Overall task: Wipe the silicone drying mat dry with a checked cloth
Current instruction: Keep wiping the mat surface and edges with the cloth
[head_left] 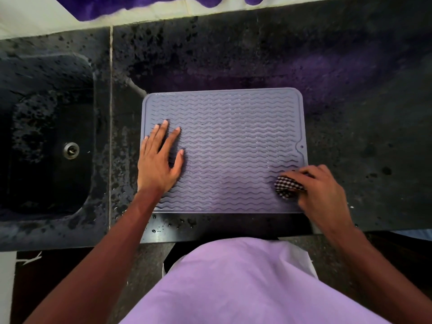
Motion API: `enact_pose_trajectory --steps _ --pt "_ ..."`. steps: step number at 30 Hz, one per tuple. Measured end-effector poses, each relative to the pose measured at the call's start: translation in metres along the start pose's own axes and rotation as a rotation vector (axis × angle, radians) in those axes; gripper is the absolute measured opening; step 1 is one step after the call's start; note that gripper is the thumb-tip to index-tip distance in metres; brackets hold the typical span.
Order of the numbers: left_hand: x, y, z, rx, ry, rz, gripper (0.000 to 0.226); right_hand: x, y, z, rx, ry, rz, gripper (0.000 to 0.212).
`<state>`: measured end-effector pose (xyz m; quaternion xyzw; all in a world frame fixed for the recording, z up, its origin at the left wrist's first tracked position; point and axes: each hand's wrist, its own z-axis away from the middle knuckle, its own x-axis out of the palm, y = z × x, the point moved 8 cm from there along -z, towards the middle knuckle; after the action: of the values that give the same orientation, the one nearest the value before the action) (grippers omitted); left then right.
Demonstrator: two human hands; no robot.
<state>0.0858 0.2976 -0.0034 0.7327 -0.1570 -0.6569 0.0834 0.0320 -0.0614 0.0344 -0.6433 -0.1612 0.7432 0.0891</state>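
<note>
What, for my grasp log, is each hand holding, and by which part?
The right hand grips the checked cloth, bunched under its fingers; which part cannot be told. The left hand holds nothing, resting flat on the silicone drying mat.

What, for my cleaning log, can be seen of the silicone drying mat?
The silicone drying mat is a grey-lilac rectangle with rounded corners, a raised rim and rows of wavy ridges; a small hole sits at its right edge. It lies flat on the dark counter, near its front edge. The left hand presses flat on its left part; the right hand holds a bunched checked cloth against its near right corner. Some ridges glisten, perhaps wet.
</note>
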Motion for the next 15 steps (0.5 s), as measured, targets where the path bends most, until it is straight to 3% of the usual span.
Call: enact_pose_trajectory --steps 5,12,15 --pt "-0.001 0.000 0.000 -0.006 0.002 0.001 0.055 -0.021 -0.005 -0.010 0.074 -0.092 0.117 0.050" --pt "-0.001 0.000 -0.001 0.012 0.015 0.014 0.054 0.005 -0.121 -0.060 -0.208 -0.035 -0.131 0.048" --pt "-0.002 0.001 -0.001 0.013 0.018 0.019 0.054 0.030 -0.159 -0.063 -0.320 0.000 -0.070 0.045"
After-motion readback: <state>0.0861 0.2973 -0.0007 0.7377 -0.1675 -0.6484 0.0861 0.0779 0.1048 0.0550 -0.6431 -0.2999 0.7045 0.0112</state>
